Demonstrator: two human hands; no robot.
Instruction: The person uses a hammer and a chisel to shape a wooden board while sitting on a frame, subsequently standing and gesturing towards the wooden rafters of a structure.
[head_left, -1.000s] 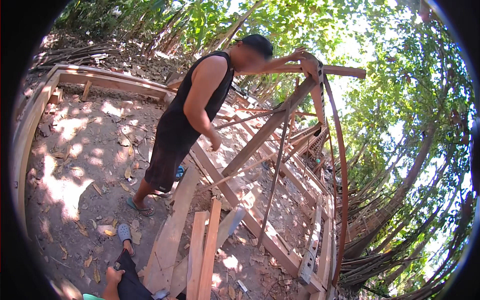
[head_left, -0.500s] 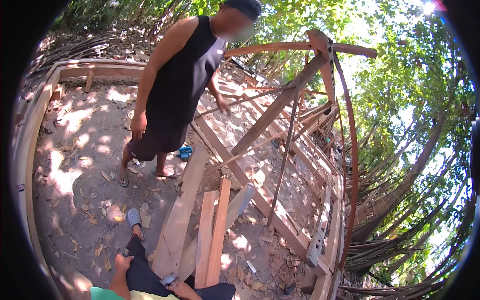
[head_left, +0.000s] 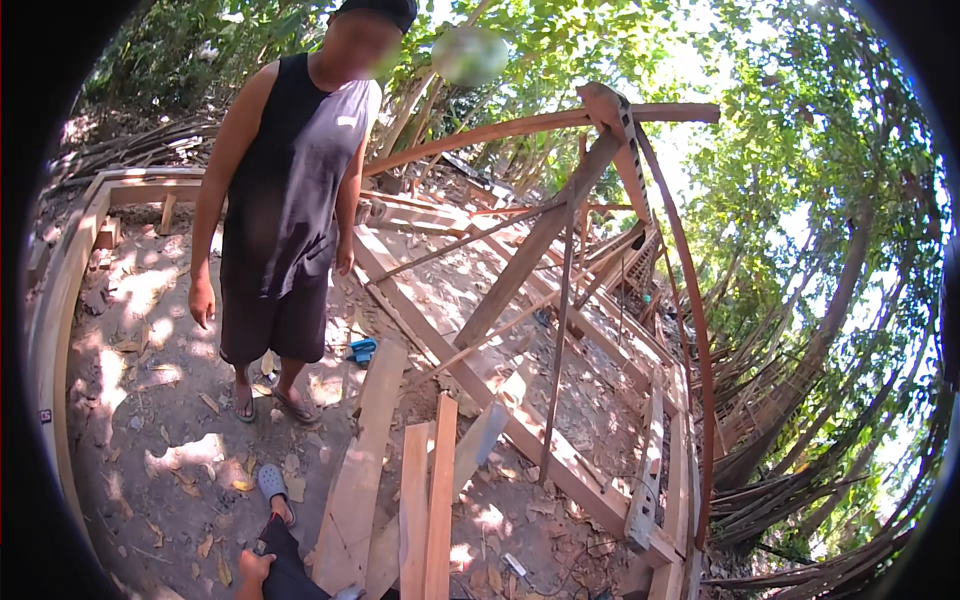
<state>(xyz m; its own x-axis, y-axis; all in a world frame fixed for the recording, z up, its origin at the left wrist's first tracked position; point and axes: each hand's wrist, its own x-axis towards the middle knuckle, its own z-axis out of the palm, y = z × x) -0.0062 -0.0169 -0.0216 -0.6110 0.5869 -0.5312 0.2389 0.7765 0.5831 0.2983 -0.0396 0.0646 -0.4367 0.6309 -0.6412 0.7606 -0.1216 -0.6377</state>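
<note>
The co-worker in a black sleeveless top [head_left: 290,180] has turned, lowering an arm, upper left. At lower left, the left hand [head_left: 256,568] is beside the dark-trousered leg [head_left: 288,565], its grip unclear; the right hand is out of view. A broad brown wooden plank [head_left: 367,445] lies left of bottom centre.

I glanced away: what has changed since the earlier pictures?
The co-worker has lowered an arm from the top of the timber frame, shifted left and turned to the camera. The wearer's right hand, seen half a second ago, has left view. The left hand stays by the trouser leg; timber frame and planks stayed put.
</note>
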